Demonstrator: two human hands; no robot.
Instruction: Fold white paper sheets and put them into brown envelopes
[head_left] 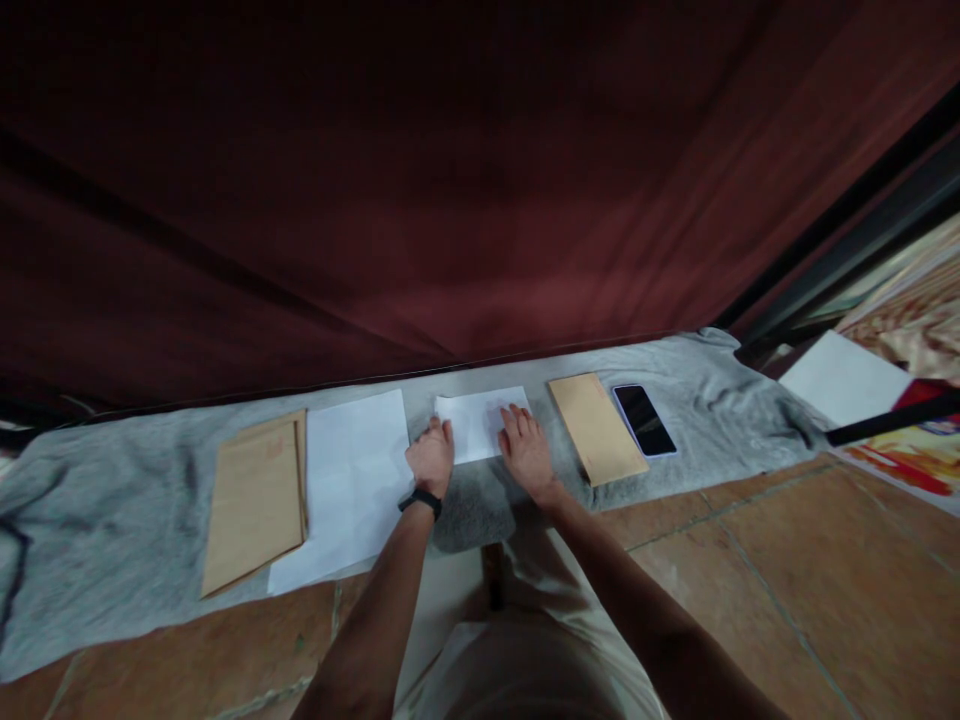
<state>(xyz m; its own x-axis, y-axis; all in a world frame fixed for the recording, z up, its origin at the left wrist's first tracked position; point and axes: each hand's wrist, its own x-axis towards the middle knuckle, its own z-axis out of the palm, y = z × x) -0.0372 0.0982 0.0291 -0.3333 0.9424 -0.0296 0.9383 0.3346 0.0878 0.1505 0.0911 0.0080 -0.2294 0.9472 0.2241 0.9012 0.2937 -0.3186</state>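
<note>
The folded white paper (480, 422) lies on the grey cloth (112, 500), close under the dark red curtain (450, 180) that hangs along the cloth's far edge. Both hands press on it. The left hand (430, 456), with a black band (420, 500) at the wrist, sits at the paper's near left corner, its fingers curled down loosely onto the edge rather than gripping anything. The right hand (527, 448) lies flat and spread over the paper's right part, fingers pointing toward the curtain, palm down, holding nothing.

Just left of the left hand, a larger white sheet (349, 490) lies unfolded; its near edge reaches past the cloth's front border onto the floor. Its left side touches a stack of brown envelopes (256, 500), whose edges sit slightly askew. To the right of the right hand, with a narrow strip of bare cloth between, lies a single brown envelope (596, 428), angled a little, and just beside that a dark phone (644, 420), screen up.

The cloth stretches well beyond these things on both sides, with open grey room at the far left and past the phone on the right. In front of it the reddish tiled floor (787, 580) is bare. Another white sheet (844, 380) rests well apart at the far right, near a black bar (892, 418).
</note>
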